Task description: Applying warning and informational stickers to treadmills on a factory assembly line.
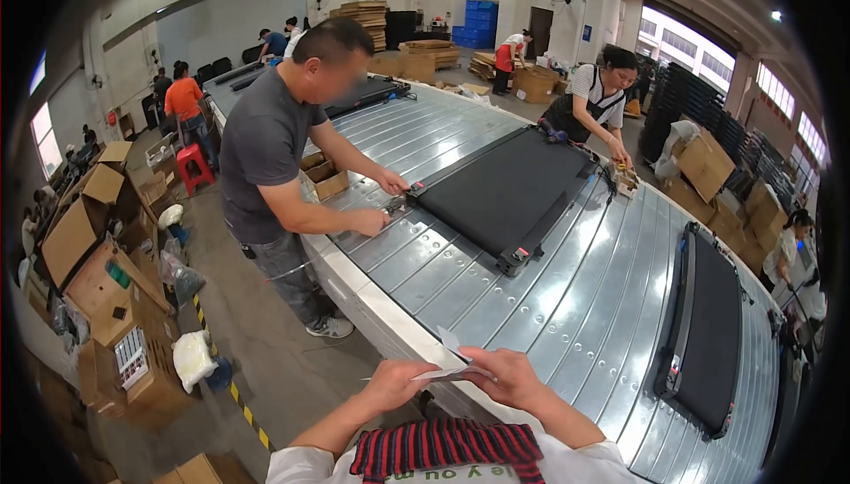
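A thin white sheet (444, 371), perhaps a label or its backing, is stretched between my two hands just above the near edge of the metal roller line. My left hand (397, 387) pinches its left end. Closed on the other end is my right hand (512, 379), with a pale flap (448, 340) sticking up beside its fingers. Whether the sheet is paper or film I cannot make out. Ahead of my hands, on the line, lies a flat black treadmill deck (505, 187); another black deck (708, 333) rests to the right.
Across to the left, a person in grey (266, 139) works at the deck's corner, beside a small open carton (324, 176). On the far side, a person in a striped top (595, 99) reaches toward a small box (625, 185). Cardboard boxes (133, 342) stand on the floor at left.
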### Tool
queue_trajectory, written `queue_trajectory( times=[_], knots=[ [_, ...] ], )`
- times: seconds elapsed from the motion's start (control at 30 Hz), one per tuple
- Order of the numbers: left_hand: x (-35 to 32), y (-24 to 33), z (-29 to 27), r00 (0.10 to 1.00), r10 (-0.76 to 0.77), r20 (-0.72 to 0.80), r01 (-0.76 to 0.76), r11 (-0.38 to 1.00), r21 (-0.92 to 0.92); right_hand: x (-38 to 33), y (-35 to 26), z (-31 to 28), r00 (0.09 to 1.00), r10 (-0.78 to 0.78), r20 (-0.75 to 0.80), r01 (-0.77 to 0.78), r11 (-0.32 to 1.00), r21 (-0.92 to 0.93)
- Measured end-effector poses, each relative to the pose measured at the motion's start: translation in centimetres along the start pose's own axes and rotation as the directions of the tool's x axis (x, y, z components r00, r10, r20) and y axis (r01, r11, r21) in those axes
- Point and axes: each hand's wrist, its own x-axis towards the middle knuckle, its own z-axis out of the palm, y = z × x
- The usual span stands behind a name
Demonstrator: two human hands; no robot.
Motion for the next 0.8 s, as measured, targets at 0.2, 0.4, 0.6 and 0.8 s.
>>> queue_trajectory(
  times=[0.2, 0.4, 0.6, 0.8],
  knots=[
    [-2.9, -4.6, -5.3, 0.993, -0.079, -0.085, 0.071, 0.993, -0.091, 6.6, -2.5, 2.9, 0.986, 0.011, -0.169, 0.021, 0.982, 0.187],
    [-3.5, -9.3, -8.9, 0.949, -0.287, -0.132, 0.266, 0.952, -0.152, 8.6, -2.4, 5.5, 0.882, 0.252, -0.398, -0.166, 0.957, 0.239],
    [-2.4, -12.6, -8.8, 0.94, -0.338, -0.041, 0.331, 0.936, -0.122, 10.0, -1.2, 6.8, 0.848, 0.351, -0.396, -0.266, 0.93, 0.255],
    [1.7, -13.6, -7.2, 0.956, -0.271, 0.117, 0.286, 0.948, -0.14, 9.2, 2.1, 5.7, 0.801, 0.412, -0.434, -0.335, 0.91, 0.246]
  ],
)
